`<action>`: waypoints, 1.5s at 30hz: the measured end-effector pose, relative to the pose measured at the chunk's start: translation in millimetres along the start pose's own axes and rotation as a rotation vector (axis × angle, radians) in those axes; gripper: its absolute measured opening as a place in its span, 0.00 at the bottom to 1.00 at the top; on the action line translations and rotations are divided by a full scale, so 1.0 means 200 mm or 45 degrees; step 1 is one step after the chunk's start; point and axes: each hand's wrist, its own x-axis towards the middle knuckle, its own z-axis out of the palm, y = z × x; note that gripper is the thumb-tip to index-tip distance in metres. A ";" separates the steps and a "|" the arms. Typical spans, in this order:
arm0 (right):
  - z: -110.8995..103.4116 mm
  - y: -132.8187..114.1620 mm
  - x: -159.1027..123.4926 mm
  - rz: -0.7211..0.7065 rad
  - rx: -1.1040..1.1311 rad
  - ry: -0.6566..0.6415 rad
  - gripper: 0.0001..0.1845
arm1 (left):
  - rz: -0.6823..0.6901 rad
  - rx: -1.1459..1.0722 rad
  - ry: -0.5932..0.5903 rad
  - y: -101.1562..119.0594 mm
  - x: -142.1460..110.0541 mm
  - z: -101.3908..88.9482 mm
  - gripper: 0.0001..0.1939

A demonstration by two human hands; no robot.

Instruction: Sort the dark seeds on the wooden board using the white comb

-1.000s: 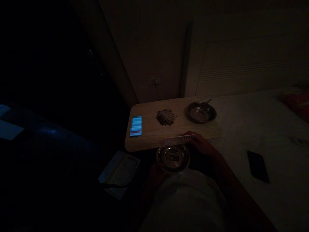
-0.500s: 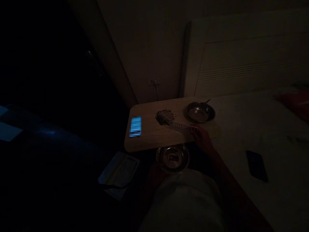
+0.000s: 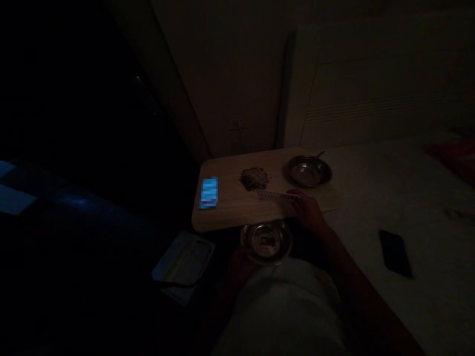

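Observation:
In the dim head view, a heap of small dark and pale grains lies on a wooden board. My right hand is closed around one end of a pale flat strip with a row of dark notches; its exact kind cannot be made out. The strip's far end is at the near edge of the heap. My left hand grips the left rim of a steel bowl, held just below the board's near edge. Darkness hides most of the left fingers. A small rectangular patch shows in the bowl's bottom.
Another steel bowl stands at the board's right end, with a thin handle over its rim. A lit phone screen lies on the left. A packet sits lower left; a dark flat object rests on the pale bedding.
The notched strip has turned and shifted slightly left along the heap's near edge, with my right hand moving with it. The bowl in my left hand has stayed nearly in place.

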 end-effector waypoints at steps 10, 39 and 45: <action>-0.07 0.01 -0.06 0.026 0.078 -0.139 0.15 | 0.025 0.023 0.033 -0.01 0.02 -0.04 0.18; 0.04 0.22 0.03 0.193 0.139 0.464 0.16 | -0.015 0.011 0.058 -0.01 0.00 -0.01 0.15; 0.06 0.24 0.03 0.172 0.140 0.485 0.16 | -0.004 -0.003 0.059 -0.01 0.03 -0.03 0.14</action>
